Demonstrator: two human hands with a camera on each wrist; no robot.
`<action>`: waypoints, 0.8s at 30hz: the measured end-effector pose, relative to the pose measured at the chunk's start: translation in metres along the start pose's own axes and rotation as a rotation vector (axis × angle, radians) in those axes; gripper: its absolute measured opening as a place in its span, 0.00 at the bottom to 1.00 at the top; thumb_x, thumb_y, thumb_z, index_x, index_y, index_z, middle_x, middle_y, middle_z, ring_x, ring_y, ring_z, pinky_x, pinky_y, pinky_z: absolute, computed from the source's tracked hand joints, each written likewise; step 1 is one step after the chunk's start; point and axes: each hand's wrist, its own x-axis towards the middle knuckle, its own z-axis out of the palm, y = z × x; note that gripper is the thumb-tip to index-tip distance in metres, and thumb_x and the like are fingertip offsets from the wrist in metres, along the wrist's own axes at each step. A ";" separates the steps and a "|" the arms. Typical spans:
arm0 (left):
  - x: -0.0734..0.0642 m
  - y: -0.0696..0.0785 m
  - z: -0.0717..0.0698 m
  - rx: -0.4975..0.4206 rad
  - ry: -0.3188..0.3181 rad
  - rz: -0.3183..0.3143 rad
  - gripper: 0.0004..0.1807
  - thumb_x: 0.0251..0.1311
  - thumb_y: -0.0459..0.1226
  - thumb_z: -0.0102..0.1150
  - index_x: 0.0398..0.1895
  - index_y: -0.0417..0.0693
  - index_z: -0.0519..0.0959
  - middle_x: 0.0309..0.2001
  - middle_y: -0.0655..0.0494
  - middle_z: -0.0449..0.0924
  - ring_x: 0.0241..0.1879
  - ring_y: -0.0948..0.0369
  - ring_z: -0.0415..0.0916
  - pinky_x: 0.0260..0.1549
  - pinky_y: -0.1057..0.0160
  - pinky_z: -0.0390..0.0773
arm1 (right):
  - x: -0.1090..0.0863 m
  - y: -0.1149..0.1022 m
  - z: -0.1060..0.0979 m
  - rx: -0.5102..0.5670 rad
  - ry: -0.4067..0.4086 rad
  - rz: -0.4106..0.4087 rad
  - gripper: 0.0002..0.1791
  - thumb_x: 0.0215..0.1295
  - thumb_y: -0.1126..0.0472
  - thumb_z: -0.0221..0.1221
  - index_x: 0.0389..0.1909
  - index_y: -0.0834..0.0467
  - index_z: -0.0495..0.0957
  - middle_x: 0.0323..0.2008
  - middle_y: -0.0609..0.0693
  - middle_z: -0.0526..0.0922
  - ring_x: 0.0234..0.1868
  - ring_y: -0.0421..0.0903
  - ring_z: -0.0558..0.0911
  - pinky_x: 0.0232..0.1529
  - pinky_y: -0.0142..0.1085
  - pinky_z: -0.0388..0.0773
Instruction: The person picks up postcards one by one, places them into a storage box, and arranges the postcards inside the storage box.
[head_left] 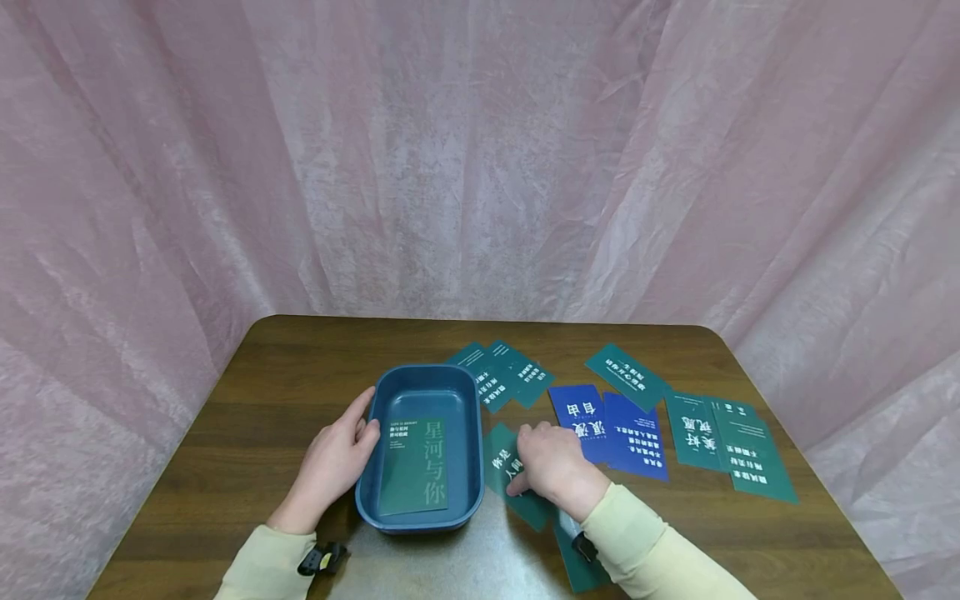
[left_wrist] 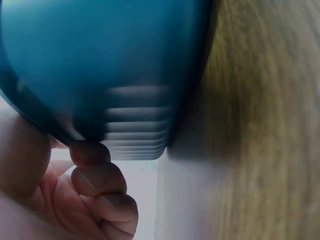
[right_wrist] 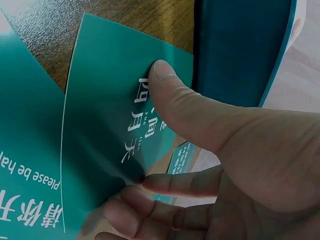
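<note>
A deep blue rectangular tray stands left of centre on the table, with a green card lying flat inside. At its left rim, my left hand grips the edge between thumb and fingers; the left wrist view shows the tray's outer wall above the curled fingers. Just right of the tray, my right hand holds a green card with white lettering. In the right wrist view the thumb lies on this card's face while the fingers curl at its edge.
Another green card lies partly beneath the right wrist. Two blue cards overlap beyond the right hand. Further green cards lie behind the tray, at the back and on the right. Pink curtains hang behind the wooden table.
</note>
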 end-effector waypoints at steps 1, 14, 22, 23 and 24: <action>0.000 0.000 0.000 0.000 -0.002 -0.003 0.34 0.82 0.38 0.53 0.87 0.42 0.62 0.25 0.55 0.69 0.22 0.56 0.67 0.23 0.58 0.63 | 0.000 0.000 0.000 0.010 0.000 0.001 0.41 0.43 0.36 0.87 0.39 0.63 0.78 0.34 0.60 0.81 0.38 0.55 0.85 0.40 0.54 0.86; 0.001 0.000 0.001 -0.015 -0.010 -0.024 0.34 0.83 0.39 0.53 0.88 0.44 0.61 0.25 0.54 0.70 0.23 0.55 0.68 0.24 0.58 0.64 | 0.002 0.004 -0.002 0.057 -0.014 0.004 0.45 0.41 0.37 0.89 0.46 0.66 0.80 0.39 0.61 0.77 0.35 0.52 0.79 0.39 0.53 0.85; 0.001 -0.001 0.001 -0.013 -0.012 -0.023 0.34 0.83 0.39 0.53 0.87 0.43 0.61 0.25 0.54 0.70 0.23 0.55 0.68 0.24 0.58 0.64 | 0.002 0.006 -0.002 0.006 -0.026 -0.001 0.46 0.43 0.33 0.86 0.53 0.63 0.83 0.40 0.59 0.81 0.37 0.52 0.81 0.39 0.53 0.85; 0.001 -0.001 0.001 -0.013 -0.012 -0.023 0.34 0.83 0.39 0.53 0.87 0.43 0.61 0.25 0.54 0.70 0.23 0.55 0.68 0.24 0.58 0.64 | 0.001 0.006 -0.002 0.000 -0.024 -0.003 0.46 0.43 0.33 0.86 0.52 0.62 0.83 0.39 0.58 0.81 0.38 0.52 0.82 0.39 0.52 0.85; 0.001 -0.001 0.001 -0.014 -0.012 -0.023 0.34 0.83 0.39 0.53 0.87 0.43 0.61 0.25 0.54 0.70 0.23 0.55 0.68 0.24 0.58 0.64 | 0.001 0.007 -0.002 -0.004 -0.019 -0.007 0.45 0.43 0.33 0.86 0.51 0.62 0.83 0.39 0.57 0.82 0.39 0.53 0.83 0.39 0.52 0.84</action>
